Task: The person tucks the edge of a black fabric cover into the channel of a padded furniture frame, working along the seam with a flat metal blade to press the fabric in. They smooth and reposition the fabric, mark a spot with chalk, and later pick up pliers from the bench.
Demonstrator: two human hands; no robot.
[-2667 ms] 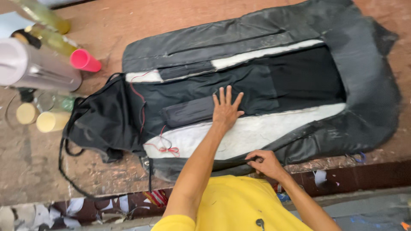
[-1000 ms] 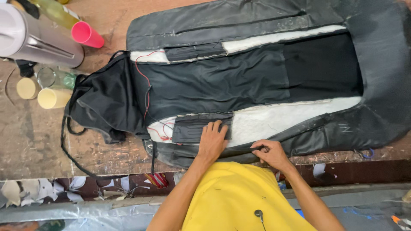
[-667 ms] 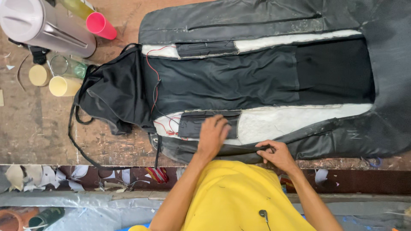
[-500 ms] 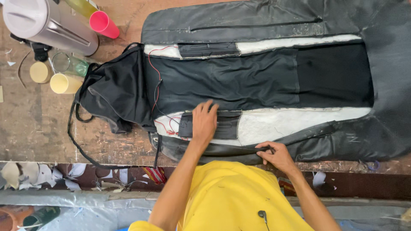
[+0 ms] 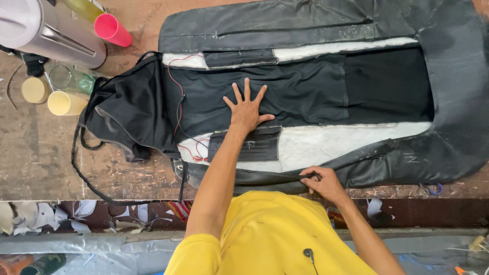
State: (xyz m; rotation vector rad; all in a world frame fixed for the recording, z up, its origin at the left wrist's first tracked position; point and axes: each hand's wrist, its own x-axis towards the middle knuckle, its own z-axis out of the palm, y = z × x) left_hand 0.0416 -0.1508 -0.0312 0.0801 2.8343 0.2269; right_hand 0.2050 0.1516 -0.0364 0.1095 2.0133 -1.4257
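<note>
On the worn brown wooden workbench [image 5: 46, 168] the large black-and-grey padded seat cover [image 5: 316, 91] lies spread flat; we judge it soft, floppy and fairly light, best gripped along a hem. Our left hand [image 5: 246, 109] presses its dark middle panel, fingers splayed apart; our right hand [image 5: 321, 182] seems pinched shut on the near edge, though thumb contact is unclear.
</note>
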